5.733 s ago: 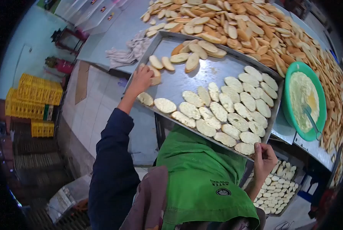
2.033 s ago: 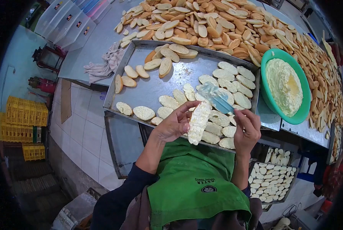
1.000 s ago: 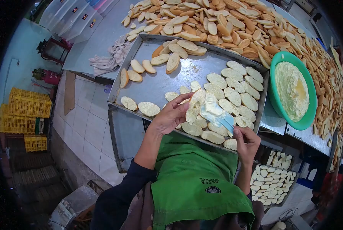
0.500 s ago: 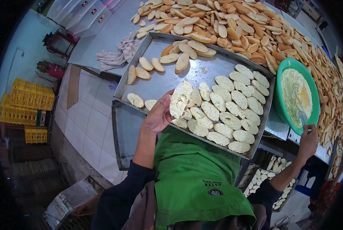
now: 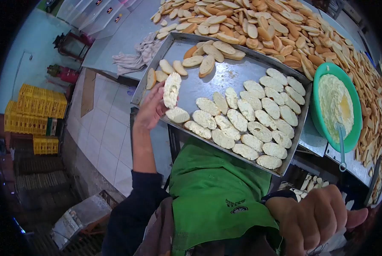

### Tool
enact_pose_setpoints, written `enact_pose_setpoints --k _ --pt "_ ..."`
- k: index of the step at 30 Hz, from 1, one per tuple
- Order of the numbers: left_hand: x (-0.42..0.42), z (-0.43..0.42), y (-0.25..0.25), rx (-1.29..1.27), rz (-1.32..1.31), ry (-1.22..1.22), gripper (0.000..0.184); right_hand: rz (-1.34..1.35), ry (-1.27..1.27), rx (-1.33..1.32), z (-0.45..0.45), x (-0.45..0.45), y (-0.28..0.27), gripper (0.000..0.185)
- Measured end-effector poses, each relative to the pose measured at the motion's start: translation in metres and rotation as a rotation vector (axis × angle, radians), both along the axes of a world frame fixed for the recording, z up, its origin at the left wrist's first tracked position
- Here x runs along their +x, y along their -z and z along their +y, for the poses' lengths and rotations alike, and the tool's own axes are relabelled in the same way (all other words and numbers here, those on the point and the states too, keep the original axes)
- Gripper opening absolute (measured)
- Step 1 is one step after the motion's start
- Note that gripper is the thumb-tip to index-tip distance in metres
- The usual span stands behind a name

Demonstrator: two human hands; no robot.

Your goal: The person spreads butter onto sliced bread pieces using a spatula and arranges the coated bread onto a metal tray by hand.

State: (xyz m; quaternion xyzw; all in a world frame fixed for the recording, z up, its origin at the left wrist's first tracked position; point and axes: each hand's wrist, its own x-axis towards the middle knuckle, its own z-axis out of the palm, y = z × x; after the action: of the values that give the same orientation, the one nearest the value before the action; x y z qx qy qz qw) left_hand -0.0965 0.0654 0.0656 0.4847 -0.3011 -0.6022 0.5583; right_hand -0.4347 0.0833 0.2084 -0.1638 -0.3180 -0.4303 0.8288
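Observation:
My left hand [image 5: 150,109] holds a cream-covered bread slice [image 5: 172,90] over the left end of a metal tray [image 5: 199,91]. Rows of coated slices [image 5: 239,120] cover the tray's right and lower parts, and plain slices [image 5: 207,65] lie at its upper left. My right hand [image 5: 317,217], large and near the camera at the lower right, has its fingers curled and thumb out, with nothing seen in it. A spatula [image 5: 341,145] rests in the green bowl [image 5: 358,128] of pale cream [image 5: 329,98], its handle over the rim.
A large heap of bread slices [image 5: 285,30] lies behind the tray and bowl. A cloth [image 5: 137,55] is on the table at the upper left. Yellow crates [image 5: 39,102] stand at the far left. Another tray of slices is partly visible below the table at the right.
My left hand has carried the coated slice left to the tray's end. My right hand has let go of the spatula, left it in the bowl and moved down toward the camera.

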Motion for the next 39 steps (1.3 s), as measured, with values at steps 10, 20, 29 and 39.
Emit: enact_pose_setpoints --k 10,20,29,39 --pt "0.082 -0.066 0.012 0.305 -0.507 0.553 0.038 -0.025 -0.220 0.024 0.014 0.015 -0.011 0.053" --pt "0.081 -0.109 0.054 0.483 -0.961 0.983 0.029 -0.024 -0.216 -0.052 0.012 0.021 -0.013 0.051" --pt "0.068 -0.104 0.072 0.128 -0.944 1.065 0.026 0.121 -0.139 0.121 0.018 0.016 -0.015 0.051" --pt "0.036 -0.104 0.070 0.092 -1.011 1.068 0.022 -0.098 -0.158 -0.123 0.012 0.024 -0.009 0.053"
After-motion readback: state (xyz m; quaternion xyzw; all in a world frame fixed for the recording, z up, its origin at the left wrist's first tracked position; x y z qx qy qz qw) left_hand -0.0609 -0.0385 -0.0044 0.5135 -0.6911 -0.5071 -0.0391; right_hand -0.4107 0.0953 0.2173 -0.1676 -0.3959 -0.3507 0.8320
